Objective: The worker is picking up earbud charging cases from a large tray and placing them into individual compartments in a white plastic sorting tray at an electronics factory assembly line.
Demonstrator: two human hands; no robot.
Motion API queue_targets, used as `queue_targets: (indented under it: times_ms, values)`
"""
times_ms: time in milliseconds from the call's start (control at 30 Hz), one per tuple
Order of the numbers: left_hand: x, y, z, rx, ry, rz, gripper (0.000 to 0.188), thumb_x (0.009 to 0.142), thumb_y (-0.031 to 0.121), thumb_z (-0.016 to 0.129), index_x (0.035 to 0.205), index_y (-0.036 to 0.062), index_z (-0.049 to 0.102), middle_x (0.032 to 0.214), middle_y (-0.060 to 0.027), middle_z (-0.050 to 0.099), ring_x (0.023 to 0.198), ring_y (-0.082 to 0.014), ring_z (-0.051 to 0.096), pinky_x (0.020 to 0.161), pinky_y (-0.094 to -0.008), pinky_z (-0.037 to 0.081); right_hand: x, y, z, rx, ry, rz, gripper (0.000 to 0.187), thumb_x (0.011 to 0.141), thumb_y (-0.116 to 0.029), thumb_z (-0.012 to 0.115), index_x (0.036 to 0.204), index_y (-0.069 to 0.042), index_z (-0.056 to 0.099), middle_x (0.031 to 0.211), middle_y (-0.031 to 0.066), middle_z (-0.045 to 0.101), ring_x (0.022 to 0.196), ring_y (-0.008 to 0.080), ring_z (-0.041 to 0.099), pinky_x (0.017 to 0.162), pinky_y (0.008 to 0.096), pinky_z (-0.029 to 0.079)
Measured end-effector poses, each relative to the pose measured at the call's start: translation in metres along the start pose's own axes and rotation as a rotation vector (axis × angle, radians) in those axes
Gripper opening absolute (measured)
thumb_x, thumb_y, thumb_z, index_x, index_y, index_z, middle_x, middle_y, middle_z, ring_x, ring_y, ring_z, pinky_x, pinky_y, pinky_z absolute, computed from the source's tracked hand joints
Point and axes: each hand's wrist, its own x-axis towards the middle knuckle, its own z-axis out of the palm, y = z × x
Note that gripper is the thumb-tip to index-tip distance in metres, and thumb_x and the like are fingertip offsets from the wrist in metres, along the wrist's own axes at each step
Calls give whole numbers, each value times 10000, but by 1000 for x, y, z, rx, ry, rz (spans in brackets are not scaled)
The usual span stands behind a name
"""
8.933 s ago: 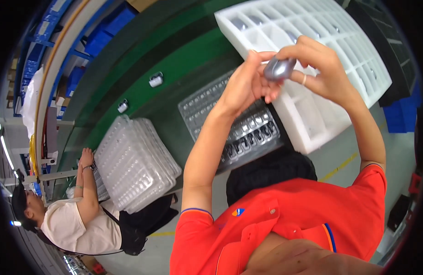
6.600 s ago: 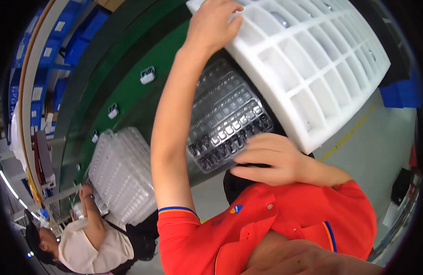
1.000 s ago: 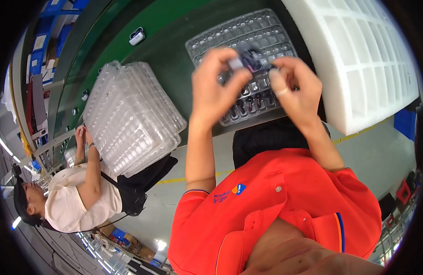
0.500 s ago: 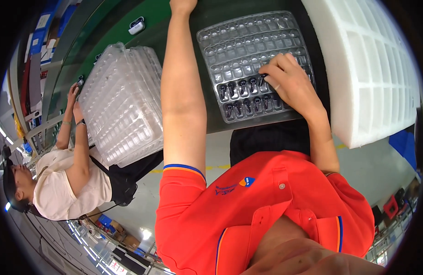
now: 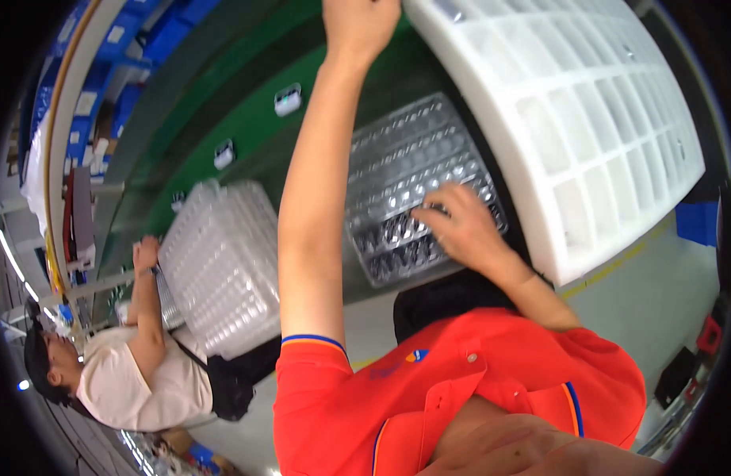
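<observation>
Since the frame half a second ago, our view has swung, so the transparent blister tray (image 5: 405, 164) sits lower in the picture and more of the left hand (image 5: 361, 28) shows at the top edge. Dark earbuds (image 5: 397, 260) lie in the tray's two lower rows, near the middle of the frame. Over the upper of these rows the right hand (image 5: 465, 226) is half curled, thumb close to forefinger; blur keeps us from telling whether it pinches an earbud. If it works by feel, we think an earbud could seat askew, or a knuckle could knock a neighbour out of its cell. The left hand's fingers are partly cut off, so we cannot tell how far they close or on what. Its forearm (image 5: 310, 214) crosses our view of the tray's left edge; hanging too low, it could drag the tray. Near that hand, at upper right, stands the white foam tray (image 5: 504, 151), which a careless reach might bump. Small open cases (image 5: 288, 100) on the green desk (image 5: 254, 131), upper left, could be swept by the same forearm.
</observation>
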Motion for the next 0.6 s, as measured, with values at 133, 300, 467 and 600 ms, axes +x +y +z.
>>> queue_targets:
  times_ms: [133,300,467,600]
  values:
    - [41,-3,62,422,-301,264,209,871,152,551,878,12,706,962,-210,679,920,-393,649,829,-483,526,-1,-24,-24,233,19,-38,291,745,12,686,1021,-74,719,1029,93,623,987,313,602,855,417,506]
    - [64,48,60,749,-705,17,257,796,170,611,923,15,772,964,-252,716,961,-400,695,829,-467,566,2,-47,-103,848,-98,112,170,903,27,615,1025,-3,729,1028,116,662,905,247,636,806,338,516]
    - [63,35,66,950,-930,62,299,823,151,663,1095,39,715,1096,-192,691,1000,-329,686,871,-415,544,8,-48,-109,1089,-104,307,158,964,-20,565,1034,40,693,974,125,650,883,199,637,790,301,509]
    - [56,28,81,1012,-916,-12,382,774,222,657,1130,133,762,1336,-154,629,1203,-344,607,1002,-460,492,0,-61,-107,1044,-76,327,152,959,-24,572,1036,17,698,961,111,653,857,182,638,785,294,505]
